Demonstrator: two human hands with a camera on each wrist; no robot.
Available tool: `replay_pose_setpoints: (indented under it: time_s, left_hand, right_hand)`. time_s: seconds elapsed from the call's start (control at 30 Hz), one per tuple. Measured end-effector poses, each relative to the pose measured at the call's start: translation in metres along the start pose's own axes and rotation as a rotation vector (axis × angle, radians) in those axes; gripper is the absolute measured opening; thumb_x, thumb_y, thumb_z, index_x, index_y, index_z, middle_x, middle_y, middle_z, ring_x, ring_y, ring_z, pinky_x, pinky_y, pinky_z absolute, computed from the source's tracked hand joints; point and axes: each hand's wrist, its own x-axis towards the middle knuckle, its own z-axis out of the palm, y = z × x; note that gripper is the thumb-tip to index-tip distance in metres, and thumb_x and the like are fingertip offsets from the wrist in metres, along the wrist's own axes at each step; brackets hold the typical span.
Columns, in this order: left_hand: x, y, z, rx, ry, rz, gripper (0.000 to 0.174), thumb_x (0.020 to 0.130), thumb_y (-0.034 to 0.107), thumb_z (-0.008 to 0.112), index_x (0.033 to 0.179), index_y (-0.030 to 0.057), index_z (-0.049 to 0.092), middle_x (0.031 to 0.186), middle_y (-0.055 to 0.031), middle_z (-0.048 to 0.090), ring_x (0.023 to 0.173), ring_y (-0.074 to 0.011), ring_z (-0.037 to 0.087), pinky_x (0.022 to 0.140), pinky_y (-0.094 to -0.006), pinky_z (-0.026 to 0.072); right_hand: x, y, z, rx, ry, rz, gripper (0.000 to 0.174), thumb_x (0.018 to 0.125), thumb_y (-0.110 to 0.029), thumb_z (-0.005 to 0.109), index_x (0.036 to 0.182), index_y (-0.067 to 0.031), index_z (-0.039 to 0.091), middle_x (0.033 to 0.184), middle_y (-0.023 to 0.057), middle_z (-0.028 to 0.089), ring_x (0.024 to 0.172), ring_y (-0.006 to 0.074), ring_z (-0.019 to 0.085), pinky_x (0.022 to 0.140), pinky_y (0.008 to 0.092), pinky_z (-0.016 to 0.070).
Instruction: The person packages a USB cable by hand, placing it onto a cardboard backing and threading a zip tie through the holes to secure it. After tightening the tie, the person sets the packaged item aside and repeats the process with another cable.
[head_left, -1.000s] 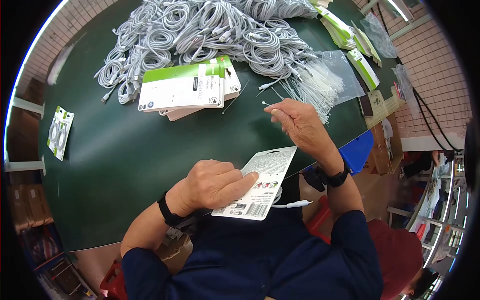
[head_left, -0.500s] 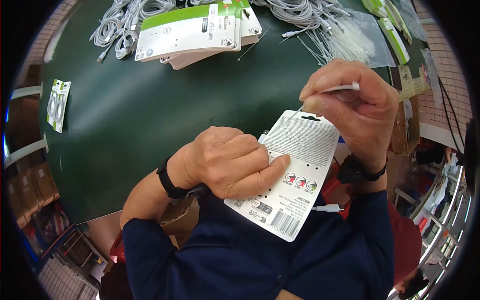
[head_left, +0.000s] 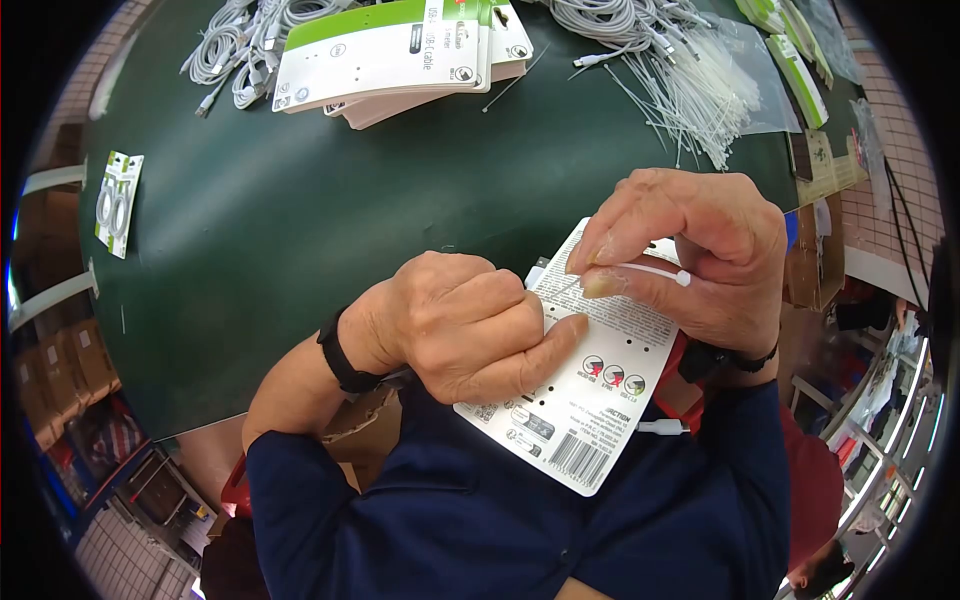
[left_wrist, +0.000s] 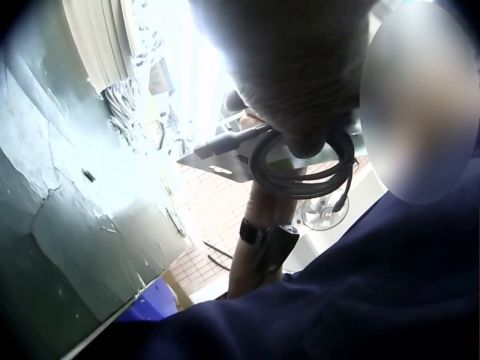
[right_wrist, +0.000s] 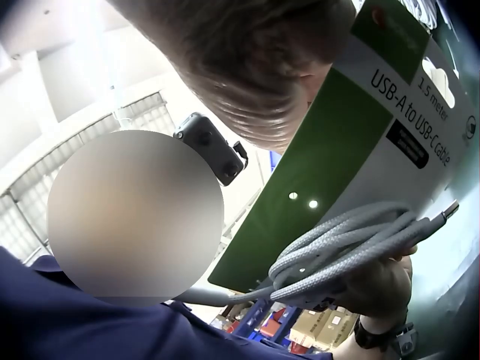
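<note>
My left hand grips a printed card, its thumb lying across the back face. Against the card's green and white front, in the right wrist view, the same hand holds a coiled grey cable. One cable plug sticks out past the card's right edge. Over the card's upper part my right hand pinches a white cable tie between thumb and fingers, its head pointing right. The tie's thin end lies near the card's holes, partly hidden by fingers.
Stacked cards lie at the back, beside grey cable coils and loose white ties. A packed cable card is at far left. More green-edged cards stand at back right. Another person is at lower right.
My right hand has come down and toward me from beside the ties to over the card, the tie still pinched. The card has shifted right and turned more upright, still in my left hand.
</note>
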Motion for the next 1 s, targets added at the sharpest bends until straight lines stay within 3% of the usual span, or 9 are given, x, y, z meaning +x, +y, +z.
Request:
replay_pose_setpoints:
  time_s: [0.13,0.43,0.6,0.83,0.93,1.0]
  left_hand:
    - [0.001,0.000,0.000,0.003,0.009,0.002,0.052,0.067,0.018,0.085,0.115,0.0022,0.073,0.072,0.0023,0.054,0.056,-0.0098,0.051,0.046,-0.0266,0.0343]
    - [0.001,0.000,0.000,0.037,0.017,-0.004,0.051,0.066,0.018,0.085,0.114,0.0031,0.073,0.069,0.0040,0.053,0.055,-0.0090,0.049,0.046,-0.0270,0.0328]
    - [0.001,0.004,-0.004,0.120,-0.004,-0.049,0.052,0.066,0.020,0.086,0.114,0.0059,0.072,0.072,0.0023,0.060,0.062,-0.0129,0.060,0.050,-0.0265,0.0381]
    - [0.004,0.004,-0.005,0.210,0.041,-0.060,0.048,0.070,0.020,0.086,0.114,0.0079,0.071,0.087,-0.0025,0.070,0.076,-0.0197,0.072,0.054,-0.0272,0.0449]
    - [0.008,0.000,0.000,0.233,0.117,-0.060,0.029,0.074,0.020,0.079,0.100,0.0076,0.072,0.087,-0.0039,0.068,0.070,-0.0148,0.066,0.055,-0.0252,0.0431]
    - [0.010,0.001,0.002,0.203,0.126,-0.084,0.029,0.072,0.018,0.079,0.099,0.0065,0.073,0.087,-0.0043,0.068,0.069,-0.0145,0.065,0.056,-0.0254,0.0446]
  right_hand:
    - [-0.002,0.007,0.004,-0.016,0.040,0.002,0.018,0.078,0.006,0.080,0.090,-0.0062,0.075,0.084,0.0034,0.075,0.073,0.0181,0.074,0.066,0.0280,0.0559]
    - [-0.001,0.006,0.002,-0.097,-0.095,0.027,0.014,0.078,0.000,0.081,0.089,-0.0069,0.074,0.081,0.0045,0.073,0.070,0.0203,0.072,0.062,0.0302,0.0545]
    - [0.004,0.004,0.000,-0.042,-0.208,0.067,0.014,0.079,-0.002,0.082,0.088,-0.0060,0.072,0.077,0.0050,0.070,0.067,0.0208,0.070,0.060,0.0309,0.0537]
    - [0.008,0.008,-0.004,-0.016,-0.213,0.031,0.014,0.080,-0.004,0.083,0.088,-0.0053,0.072,0.081,0.0063,0.072,0.070,0.0209,0.072,0.062,0.0314,0.0551]
    - [0.010,0.008,-0.008,-0.010,-0.247,0.068,0.014,0.080,-0.005,0.085,0.086,-0.0050,0.073,0.085,0.0077,0.077,0.078,0.0226,0.076,0.067,0.0320,0.0572]
    - [0.011,0.008,-0.009,0.001,-0.252,0.091,0.013,0.079,-0.005,0.084,0.087,-0.0047,0.073,0.084,0.0081,0.076,0.078,0.0230,0.076,0.070,0.0319,0.0576]
